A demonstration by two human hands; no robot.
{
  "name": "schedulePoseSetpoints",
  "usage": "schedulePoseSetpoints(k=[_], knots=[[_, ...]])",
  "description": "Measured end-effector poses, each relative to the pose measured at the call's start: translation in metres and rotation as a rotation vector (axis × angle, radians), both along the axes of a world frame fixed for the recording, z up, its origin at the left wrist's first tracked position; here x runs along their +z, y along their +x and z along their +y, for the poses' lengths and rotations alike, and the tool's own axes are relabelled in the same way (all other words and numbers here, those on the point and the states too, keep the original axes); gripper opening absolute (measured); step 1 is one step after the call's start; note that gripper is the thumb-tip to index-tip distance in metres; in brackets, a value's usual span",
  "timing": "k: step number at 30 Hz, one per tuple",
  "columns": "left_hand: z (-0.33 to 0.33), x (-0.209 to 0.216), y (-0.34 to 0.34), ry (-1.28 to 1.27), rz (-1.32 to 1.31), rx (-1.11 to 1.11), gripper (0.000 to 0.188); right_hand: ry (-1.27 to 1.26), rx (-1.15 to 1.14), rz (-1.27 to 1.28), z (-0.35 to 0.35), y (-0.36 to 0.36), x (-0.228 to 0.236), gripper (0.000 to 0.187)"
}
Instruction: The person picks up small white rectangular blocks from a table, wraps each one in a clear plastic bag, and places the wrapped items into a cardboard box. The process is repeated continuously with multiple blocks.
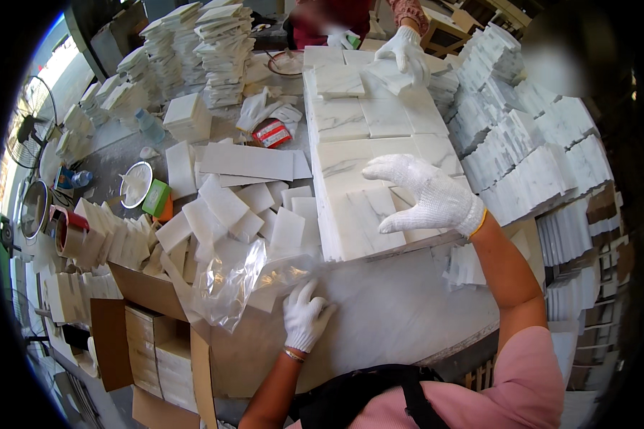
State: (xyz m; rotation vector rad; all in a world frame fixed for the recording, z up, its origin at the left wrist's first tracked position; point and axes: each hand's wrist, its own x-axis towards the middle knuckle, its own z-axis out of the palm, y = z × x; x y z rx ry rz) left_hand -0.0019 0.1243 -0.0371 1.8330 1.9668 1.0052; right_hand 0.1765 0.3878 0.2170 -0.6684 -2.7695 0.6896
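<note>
My right hand (429, 193), in a white knitted glove, is over the near part of a block of white marble tiles (350, 214). Its thumb and fingers are spread apart, with nothing gripped between them; whether it touches the tiles I cannot tell. My left hand (306, 318), gloved too, rests low on the pale work table (386, 300) with its fingers apart. Its fingertips are beside a crumpled clear plastic bag (232, 282), which lies over loose white tile pieces (222, 200). Across the block, a co-worker's gloved hand (406, 56) is on a tile at the far end.
An open cardboard box (111, 343) packed with tiles stands at the lower left. Tall tile stacks (222, 50) rise at the back left, and more rows (529, 171) line the right. A white bowl (136, 184), a green box (157, 198) and spare gloves (257, 109) sit left of the block.
</note>
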Motion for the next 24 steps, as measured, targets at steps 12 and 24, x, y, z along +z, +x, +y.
schedulePoseSetpoints(k=[12,24], knots=[[0.001,0.001,0.001,-0.009,-0.004,-0.002,0.023,0.274,0.174,-0.472,-0.028,-0.044,-0.008,0.108],[-0.001,0.001,0.0,0.038,0.038,-0.003,0.024,0.413,0.05,-0.131,-0.06,-0.022,0.008,0.1]])
